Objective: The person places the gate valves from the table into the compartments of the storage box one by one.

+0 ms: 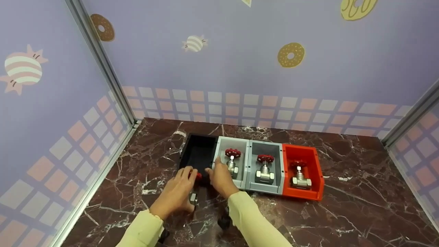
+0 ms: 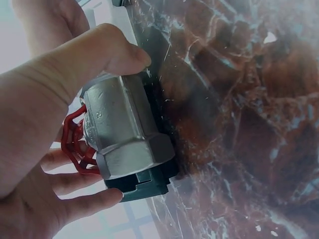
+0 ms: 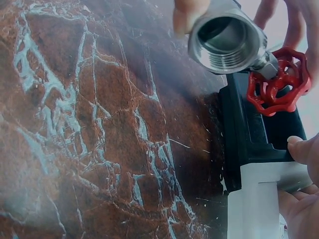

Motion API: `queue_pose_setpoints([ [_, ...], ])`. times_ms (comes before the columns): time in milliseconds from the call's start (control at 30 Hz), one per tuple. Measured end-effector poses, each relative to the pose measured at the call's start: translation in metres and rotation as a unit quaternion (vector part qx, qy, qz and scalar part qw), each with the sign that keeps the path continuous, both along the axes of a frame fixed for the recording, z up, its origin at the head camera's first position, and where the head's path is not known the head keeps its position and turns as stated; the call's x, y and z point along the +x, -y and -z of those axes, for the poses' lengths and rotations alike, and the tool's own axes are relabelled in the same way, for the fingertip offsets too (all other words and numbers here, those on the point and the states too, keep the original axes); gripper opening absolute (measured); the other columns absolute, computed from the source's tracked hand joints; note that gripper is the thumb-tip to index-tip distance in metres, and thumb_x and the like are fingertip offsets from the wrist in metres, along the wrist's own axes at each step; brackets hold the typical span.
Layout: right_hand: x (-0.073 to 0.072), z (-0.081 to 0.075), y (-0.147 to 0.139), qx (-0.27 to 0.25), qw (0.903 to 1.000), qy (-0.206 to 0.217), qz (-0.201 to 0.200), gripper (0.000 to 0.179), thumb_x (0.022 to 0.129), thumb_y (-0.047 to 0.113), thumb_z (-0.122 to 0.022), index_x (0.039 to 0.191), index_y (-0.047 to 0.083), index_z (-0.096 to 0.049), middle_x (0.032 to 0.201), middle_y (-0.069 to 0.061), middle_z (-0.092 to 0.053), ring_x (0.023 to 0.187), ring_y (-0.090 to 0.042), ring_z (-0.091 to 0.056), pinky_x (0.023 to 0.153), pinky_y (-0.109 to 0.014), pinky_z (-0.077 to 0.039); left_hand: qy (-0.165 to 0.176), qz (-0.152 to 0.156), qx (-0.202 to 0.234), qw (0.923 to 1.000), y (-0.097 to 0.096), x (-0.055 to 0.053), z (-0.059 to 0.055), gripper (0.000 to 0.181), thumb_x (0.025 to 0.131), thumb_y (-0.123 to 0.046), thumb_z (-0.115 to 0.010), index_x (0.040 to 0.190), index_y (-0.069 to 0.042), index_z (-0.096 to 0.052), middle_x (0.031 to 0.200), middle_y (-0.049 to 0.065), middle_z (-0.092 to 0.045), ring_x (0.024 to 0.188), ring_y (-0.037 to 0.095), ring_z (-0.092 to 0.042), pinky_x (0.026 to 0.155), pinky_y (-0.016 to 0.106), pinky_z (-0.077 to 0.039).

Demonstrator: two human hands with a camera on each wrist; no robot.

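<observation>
My left hand (image 1: 175, 192) grips a metal valve (image 2: 122, 124) with a red handwheel (image 3: 279, 84), thumb along the body and fingers around the wheel side. In the right wrist view the valve's threaded open end (image 3: 224, 45) faces the camera. The valve is at the front of a black bin (image 1: 199, 151). My right hand (image 1: 222, 178) holds the wall between the black bin and the white bin (image 1: 241, 181), its thumb on the black side. A valve with a red handwheel (image 1: 233, 153) stands in the white bin, partly hidden by that hand.
To the right, a grey bin (image 1: 265, 188) and a red bin (image 1: 303, 193) join the row, each with a similar valve inside. The row stands on a dark red marbled table (image 1: 356, 192). Patterned panels (image 1: 240, 79) rise behind and at both sides.
</observation>
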State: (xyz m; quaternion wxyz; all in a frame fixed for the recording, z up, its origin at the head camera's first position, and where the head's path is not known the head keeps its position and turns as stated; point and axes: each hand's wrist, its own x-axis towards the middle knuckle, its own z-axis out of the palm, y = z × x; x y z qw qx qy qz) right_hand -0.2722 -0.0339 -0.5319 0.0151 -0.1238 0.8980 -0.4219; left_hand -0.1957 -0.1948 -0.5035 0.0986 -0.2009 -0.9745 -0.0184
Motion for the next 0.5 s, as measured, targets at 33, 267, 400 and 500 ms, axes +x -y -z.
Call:
queue_pose_setpoints([
  [33,0.0,0.0,0.0,0.003,1.0,-0.001,0.002,0.068,0.094,0.023,-0.062,0.142,-0.013,-0.032,0.078,-0.011,-0.066,0.067,-0.016,-0.063,0.073,-0.034,-0.053,0.002,-0.002,0.001,1.0,0.0,-0.001,-0.001,0.114,0.042,-0.039,-0.091,0.137,0.003,-0.045,0.132,0.021,-0.047,0.119,0.037,-0.051,0.081,0.046,-0.055],
  [267,-0.001,0.002,0.0,-0.002,1.0,0.006,0.006,0.07,0.094,0.022,-0.062,0.144,-0.013,-0.029,0.07,-0.008,-0.065,0.06,-0.016,-0.063,0.08,-0.038,-0.054,-0.002,-0.004,0.005,1.0,-0.001,-0.009,-0.006,0.113,0.043,-0.038,-0.092,0.137,0.003,-0.044,0.133,0.023,-0.047,0.12,0.038,-0.05,0.082,0.046,-0.055],
  [400,-0.001,0.002,0.0,-0.005,1.0,0.003,0.005,0.07,0.095,0.022,-0.061,0.144,-0.013,-0.028,0.065,-0.005,-0.063,0.054,-0.012,-0.06,0.078,-0.035,-0.054,-0.01,-0.001,0.003,0.9999,-0.001,-0.015,-0.008,0.114,0.042,-0.038,-0.092,0.137,0.004,-0.044,0.132,0.023,-0.047,0.12,0.038,-0.051,0.081,0.046,-0.055],
  [500,-0.001,0.001,0.001,-0.012,0.9999,0.005,0.005,0.07,0.095,0.021,-0.061,0.145,-0.014,-0.027,0.06,-0.003,-0.061,0.05,-0.009,-0.057,0.076,-0.034,-0.055,0.003,-0.006,0.005,1.0,-0.002,-0.019,-0.011,0.114,0.044,-0.038,-0.092,0.138,0.004,-0.043,0.134,0.024,-0.046,0.121,0.039,-0.05,0.082,0.048,-0.055],
])
